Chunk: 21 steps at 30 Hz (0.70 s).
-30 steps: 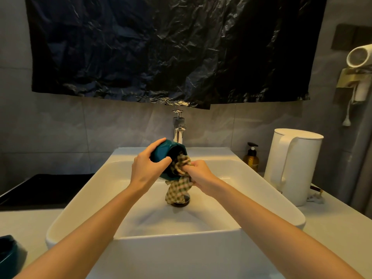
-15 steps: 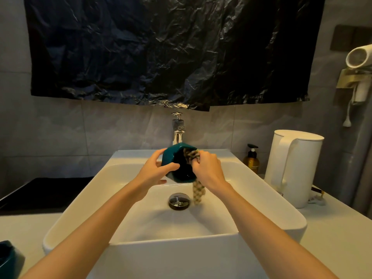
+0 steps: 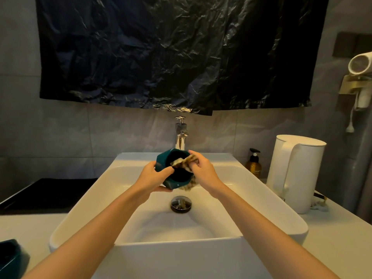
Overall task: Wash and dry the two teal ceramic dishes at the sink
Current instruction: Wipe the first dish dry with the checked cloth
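A teal ceramic cup is held over the white sink basin, its dark opening turned toward me. My left hand grips its left side and bottom. My right hand pinches a checkered cloth that lies across the cup's opening; more of the cloth hangs below the cup. The second teal dish sits on the counter at the bottom left, cut off by the frame edge.
A chrome faucet stands behind the cup, with the drain plug below in the basin. On the right counter are an amber pump bottle and a white kettle. A black cooktop lies left.
The cup has turned from facing right to facing me and moved slightly right. The cloth, first hanging long under the cup, is now bunched at its opening in my right hand.
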Tool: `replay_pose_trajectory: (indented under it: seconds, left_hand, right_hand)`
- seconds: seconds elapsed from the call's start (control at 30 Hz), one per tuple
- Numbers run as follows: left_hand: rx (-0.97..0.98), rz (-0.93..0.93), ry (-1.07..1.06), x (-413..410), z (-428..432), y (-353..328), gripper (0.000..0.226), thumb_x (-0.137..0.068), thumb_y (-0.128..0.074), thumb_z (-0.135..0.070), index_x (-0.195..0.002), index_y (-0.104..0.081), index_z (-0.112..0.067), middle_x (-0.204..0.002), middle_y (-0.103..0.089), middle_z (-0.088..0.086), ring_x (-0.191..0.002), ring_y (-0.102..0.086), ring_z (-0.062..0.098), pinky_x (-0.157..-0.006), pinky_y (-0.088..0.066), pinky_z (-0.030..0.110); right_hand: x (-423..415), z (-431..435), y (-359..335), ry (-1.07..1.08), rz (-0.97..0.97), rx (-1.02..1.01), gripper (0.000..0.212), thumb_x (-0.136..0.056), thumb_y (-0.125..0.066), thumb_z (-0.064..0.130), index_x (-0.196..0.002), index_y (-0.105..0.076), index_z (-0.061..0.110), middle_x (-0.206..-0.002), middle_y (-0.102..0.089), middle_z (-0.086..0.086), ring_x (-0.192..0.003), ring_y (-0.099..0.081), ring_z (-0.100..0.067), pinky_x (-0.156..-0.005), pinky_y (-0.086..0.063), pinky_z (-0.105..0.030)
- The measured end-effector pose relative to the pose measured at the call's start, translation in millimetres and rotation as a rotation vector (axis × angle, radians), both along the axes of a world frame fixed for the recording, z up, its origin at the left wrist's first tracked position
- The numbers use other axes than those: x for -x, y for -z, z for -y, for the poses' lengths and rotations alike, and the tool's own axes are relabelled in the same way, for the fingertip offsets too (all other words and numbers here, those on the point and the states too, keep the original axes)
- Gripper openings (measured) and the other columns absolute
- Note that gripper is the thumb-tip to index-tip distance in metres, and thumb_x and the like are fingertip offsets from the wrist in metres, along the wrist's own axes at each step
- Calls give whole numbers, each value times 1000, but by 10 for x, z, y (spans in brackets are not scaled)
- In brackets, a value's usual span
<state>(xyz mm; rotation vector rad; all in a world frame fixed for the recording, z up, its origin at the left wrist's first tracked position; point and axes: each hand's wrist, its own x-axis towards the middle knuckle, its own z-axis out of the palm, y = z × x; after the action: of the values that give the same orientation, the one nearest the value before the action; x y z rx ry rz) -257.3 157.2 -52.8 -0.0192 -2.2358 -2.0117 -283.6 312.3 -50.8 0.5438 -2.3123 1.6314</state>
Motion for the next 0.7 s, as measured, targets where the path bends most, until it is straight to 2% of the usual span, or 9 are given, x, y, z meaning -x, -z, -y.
replay_pose_trajectory:
  seconds: [0.07,0.13,0.2,0.27,0.3,0.47,0.53,0.63,0.7]
  left_hand:
    - [-9,-57,-63,-1,14,-25,33,-86,-64,-15,-114,-47,-10,-109,-54,9,-93,-62,21,-62,-60,33]
    - [48,-138,-87,-10,14,-29,33,-85,-65,-13,-112,-46,-13,-104,-54,3,-90,-60,17,-60,-58,27]
    - [123,-210,-58,-20,-15,-6,39,-83,-67,-11,-114,-44,-19,-103,-54,-3,-92,-58,13,-64,-57,25]
    - [196,-254,-49,-19,-52,23,46,-80,-68,-9,-118,-44,-20,-107,-55,-3,-98,-57,13,-73,-57,28]
    - [215,-263,-54,-12,-63,26,47,-80,-68,-9,-119,-44,-19,-109,-55,-2,-100,-56,14,-75,-57,28]
    - [233,-298,-80,-14,6,6,44,-82,-67,-8,-119,-45,-20,-111,-55,-2,-102,-54,14,-66,-50,16]
    - [231,-316,-66,-17,25,-6,44,-82,-68,-7,-117,-44,-21,-110,-55,-3,-101,-54,12,-64,-49,15]
    - [204,-323,-35,-15,29,-21,44,-83,-65,-4,-118,-45,-21,-110,-56,-2,-101,-55,13,-64,-50,16]
    - [162,-319,-20,-17,43,-28,41,-85,-61,-2,-118,-46,-21,-110,-57,-1,-102,-56,14,-67,-51,18]
  right_hand:
    - [-15,37,14,-163,220,105,22,-97,-45,10,-102,-60,25,-105,-65,1,-103,-60,-17,-86,-52,-29]
    - [8,94,76,-186,361,138,14,-95,-51,13,-101,-61,20,-105,-66,-4,-101,-62,-20,-88,-53,-34]
    - [83,121,133,-5,377,81,17,-92,-55,13,-108,-62,10,-107,-66,-10,-99,-62,-22,-87,-53,-35]
    - [113,114,172,176,326,-18,20,-91,-53,13,-108,-61,7,-104,-65,-10,-95,-61,-22,-81,-52,-33]
    - [109,102,171,195,316,-47,21,-92,-50,12,-109,-61,8,-105,-65,-11,-95,-61,-22,-81,-51,-33]
    - [30,64,66,-178,468,88,25,-98,-41,5,-120,-52,9,-113,-61,-11,-109,-59,-25,-94,-50,-36]
    - [33,71,70,-80,374,18,20,-97,-46,11,-113,-57,8,-110,-64,-10,-105,-60,-24,-92,-51,-35]
    - [32,40,90,113,185,-71,24,-96,-47,22,-100,-65,7,-100,-67,-10,-94,-61,-22,-77,-50,-29]
    - [11,1,67,88,98,-84,24,-97,-44,23,-101,-64,10,-101,-67,-8,-94,-60,-20,-75,-48,-27]
